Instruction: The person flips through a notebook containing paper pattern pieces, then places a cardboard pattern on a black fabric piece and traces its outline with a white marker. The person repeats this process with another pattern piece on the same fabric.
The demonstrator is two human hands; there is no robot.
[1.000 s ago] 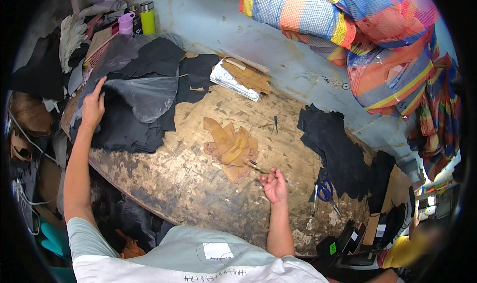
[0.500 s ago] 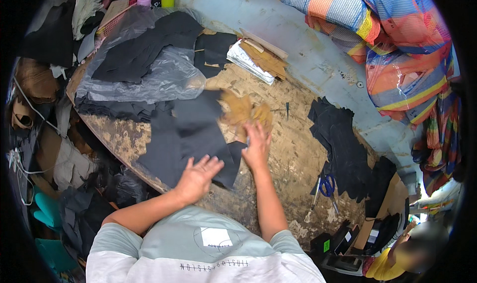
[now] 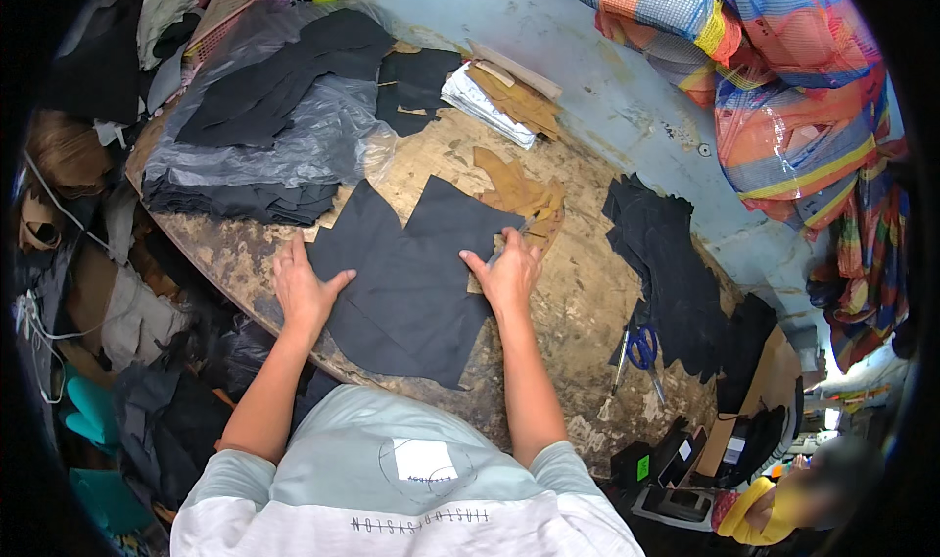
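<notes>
Black fabric (image 3: pixel 416 283) is lying flat at the near edge of the table (image 3: pixel 578 312), one corner reaching that edge. Left hand (image 3: pixel 305 288) is pressing on the fabric's left edge, fingers spread wide and flat. Right hand (image 3: pixel 509 271) is pressing on its right edge, fingers loosely together, holding nothing I can make out. Tan cut pieces (image 3: pixel 519 193) are lying just beyond the right hand. Scissors (image 3: pixel 638 349) are resting toward the table's right edge, beside a dark fabric pile (image 3: pixel 666 263). Plastic-covered black stack (image 3: pixel 264 136) is sitting at the far left edge.
</notes>
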